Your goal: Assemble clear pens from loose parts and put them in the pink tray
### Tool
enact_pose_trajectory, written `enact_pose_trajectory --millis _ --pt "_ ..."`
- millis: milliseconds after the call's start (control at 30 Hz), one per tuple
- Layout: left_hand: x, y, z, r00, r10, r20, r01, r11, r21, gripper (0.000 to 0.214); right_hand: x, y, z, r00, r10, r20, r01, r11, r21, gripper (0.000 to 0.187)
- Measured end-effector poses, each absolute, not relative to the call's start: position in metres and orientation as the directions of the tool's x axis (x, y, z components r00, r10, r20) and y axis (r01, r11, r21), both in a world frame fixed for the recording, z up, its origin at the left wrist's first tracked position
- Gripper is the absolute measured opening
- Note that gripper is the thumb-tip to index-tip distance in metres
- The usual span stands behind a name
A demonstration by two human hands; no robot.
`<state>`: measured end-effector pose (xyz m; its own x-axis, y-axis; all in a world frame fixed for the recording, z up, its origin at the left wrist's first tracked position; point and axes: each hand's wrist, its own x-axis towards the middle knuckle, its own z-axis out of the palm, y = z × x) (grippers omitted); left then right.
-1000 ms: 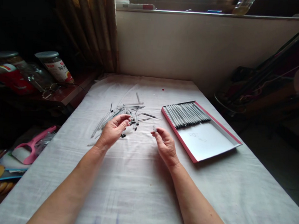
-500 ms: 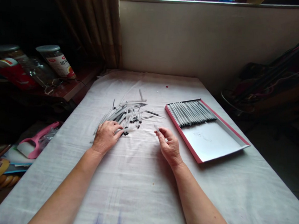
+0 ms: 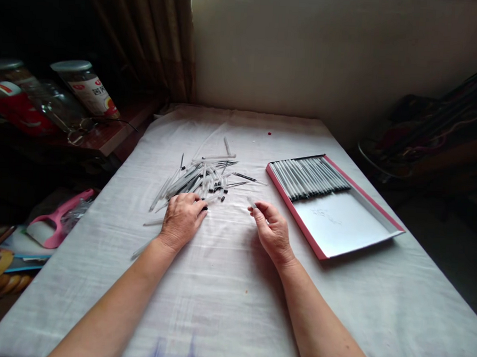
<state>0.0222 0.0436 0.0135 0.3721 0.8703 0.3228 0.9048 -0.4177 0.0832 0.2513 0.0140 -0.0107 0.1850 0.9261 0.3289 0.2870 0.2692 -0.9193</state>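
My left hand [image 3: 183, 218] rests on the cloth at the near side of a loose pile of pen parts [image 3: 194, 179]. Its thumb and fingers are closed at a small black pen plug [image 3: 205, 208]. The pile mixes clear barrels, thin black-tipped refills [image 3: 244, 176], short clear pieces and black plugs. To the right, my right hand [image 3: 272, 229] pinches a short clear plastic pen part [image 3: 251, 201] between thumb and forefinger, its lower end hidden by the fingers. Beside that hand lies a shallow pink-edged box lid [image 3: 300, 216], with a row of pens [image 3: 310, 177] along its far part.
A white cloth [image 3: 224, 305] covers the table. On a side shelf at the left stand lidded jars [image 3: 93, 93] and a pair of glasses [image 3: 79, 132]. Lower left is a pink-handled object [image 3: 58, 222]. A small red bit [image 3: 269, 133] lies near the far edge.
My left hand has shifted right along the pile's near edge, baring some clear barrels behind it. The right hand keeps its pinch almost unmoved. The view has tilted slightly down.
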Motion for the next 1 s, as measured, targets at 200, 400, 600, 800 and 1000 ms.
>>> enact_pose_trajectory --millis 200,400,600,800,1000 --pt "0.027 0.046 0.013 0.353 0.878 0.324 0.91 -0.402 0.096 0.011 0.251 0.013 -0.013 0.117 0.933 0.341 0.362 0.28 -0.889 0.019" --pt "0.03 0.038 0.016 0.285 0.841 0.46 0.748 -0.495 0.442 0.013 0.25 0.012 -0.011 0.109 0.916 0.386 0.381 0.32 -0.867 0.019" --pt "0.047 0.022 0.014 0.095 0.984 0.149 0.162 -0.163 0.973 0.026 0.246 0.006 0.002 -0.039 0.896 0.443 0.471 0.407 -0.782 0.021" --pt "0.051 0.019 0.012 0.082 0.997 -0.01 0.026 0.008 1.0 0.032 0.243 0.004 0.006 -0.133 0.881 0.453 0.522 0.451 -0.724 0.021" --pt "0.05 0.017 0.005 0.102 0.995 0.01 0.109 -0.021 0.994 0.022 0.242 0.004 0.002 -0.164 0.863 0.478 0.573 0.478 -0.666 0.018"
